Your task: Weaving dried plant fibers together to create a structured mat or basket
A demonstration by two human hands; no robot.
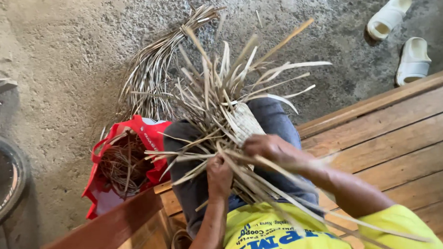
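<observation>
Woven straw piece (243,121) held by two hands; two white sandals (400,35) nearby.

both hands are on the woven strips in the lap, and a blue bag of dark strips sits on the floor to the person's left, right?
Not quite: the bag is red, not blue, as the head view shows. The rest holds: the left hand and right hand are on the woven strips.

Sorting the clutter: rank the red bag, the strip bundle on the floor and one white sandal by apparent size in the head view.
1. Strip bundle, roughly matching
2. red bag: too close to rank firmly.
3. White sandal, clearly smallest, though farther away.
</observation>
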